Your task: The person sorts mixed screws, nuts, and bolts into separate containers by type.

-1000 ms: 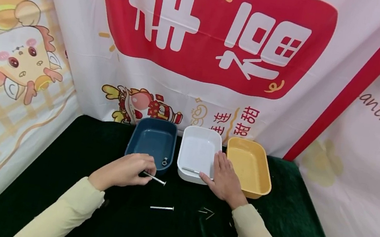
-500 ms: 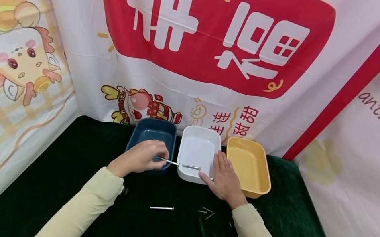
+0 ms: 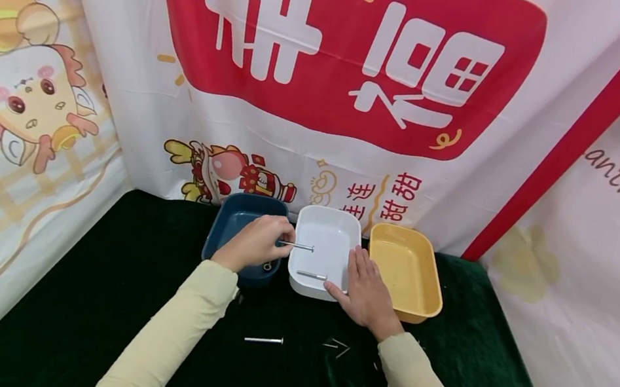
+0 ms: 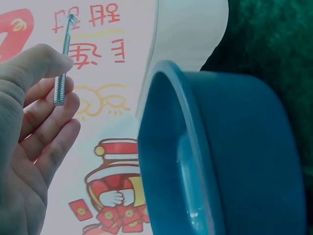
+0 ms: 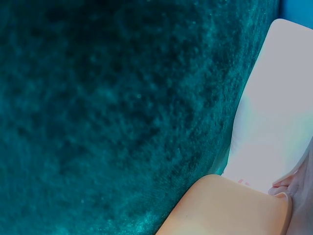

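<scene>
A: Held bolt: position, axis?

B: Left grip (image 3: 258, 243) pinches the bolt (image 3: 300, 246) between thumb and fingers. The shank points rightward from that grip, head end outermost, over the white tray (image 3: 313, 292). Height above the tray floor: cannot tell.

A: Right grip (image 3: 368, 294)?

B: Fingers straight, laid along the white tray's right rim. Left grip is nearer the held bolt.

A: Containers?

B: White tray, right of the left grip: second bolt (image 3: 311, 276) lying crosswise, just beside the right thumb. Blue tray (image 3: 235, 219), beneath the left grip: small metal piece (image 3: 267, 267), probably a nut. Yellow tray (image 3: 407, 280) sits right of the right grip.
</scene>
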`<state>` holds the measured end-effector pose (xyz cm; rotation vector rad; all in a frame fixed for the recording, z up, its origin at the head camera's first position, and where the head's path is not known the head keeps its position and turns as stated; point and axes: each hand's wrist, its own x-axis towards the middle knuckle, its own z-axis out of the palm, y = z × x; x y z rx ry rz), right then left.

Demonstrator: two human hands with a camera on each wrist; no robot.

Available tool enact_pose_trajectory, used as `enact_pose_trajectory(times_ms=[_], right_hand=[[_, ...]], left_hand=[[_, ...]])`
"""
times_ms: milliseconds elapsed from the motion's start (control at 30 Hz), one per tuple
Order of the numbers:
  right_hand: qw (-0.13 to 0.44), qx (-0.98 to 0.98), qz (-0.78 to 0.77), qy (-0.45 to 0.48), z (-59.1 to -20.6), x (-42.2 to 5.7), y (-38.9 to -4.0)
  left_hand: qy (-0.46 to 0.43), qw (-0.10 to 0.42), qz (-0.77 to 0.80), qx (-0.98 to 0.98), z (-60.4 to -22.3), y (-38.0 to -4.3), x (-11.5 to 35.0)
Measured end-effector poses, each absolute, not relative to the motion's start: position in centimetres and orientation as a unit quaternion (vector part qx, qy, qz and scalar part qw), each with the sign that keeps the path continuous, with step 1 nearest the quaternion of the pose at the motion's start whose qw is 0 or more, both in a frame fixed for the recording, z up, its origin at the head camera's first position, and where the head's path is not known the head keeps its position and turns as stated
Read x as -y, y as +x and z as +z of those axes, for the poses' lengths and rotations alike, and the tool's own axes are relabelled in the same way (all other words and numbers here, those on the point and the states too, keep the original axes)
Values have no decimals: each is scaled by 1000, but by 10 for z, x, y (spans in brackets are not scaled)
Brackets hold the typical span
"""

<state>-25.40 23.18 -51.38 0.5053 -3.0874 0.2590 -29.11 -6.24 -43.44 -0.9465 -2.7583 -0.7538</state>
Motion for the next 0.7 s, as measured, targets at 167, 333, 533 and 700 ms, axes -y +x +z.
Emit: enact_pose_trajectory(times_ms=[167, 333, 533, 700], right_hand=[[6, 984, 79, 161, -514, -232, -254], [8, 984, 79, 162, -513, -232, -253], [10, 983, 83, 163, -512, -231, -252], [14, 983, 80, 165, -513, -231, -253]], left_hand=[[-297, 52, -246, 921, -439, -301, 49], [-288, 35, -256, 922, -444, -307, 36], [-263, 13, -246, 933, -449, -312, 21], [-249, -9, -235, 940, -453, -316, 10]])
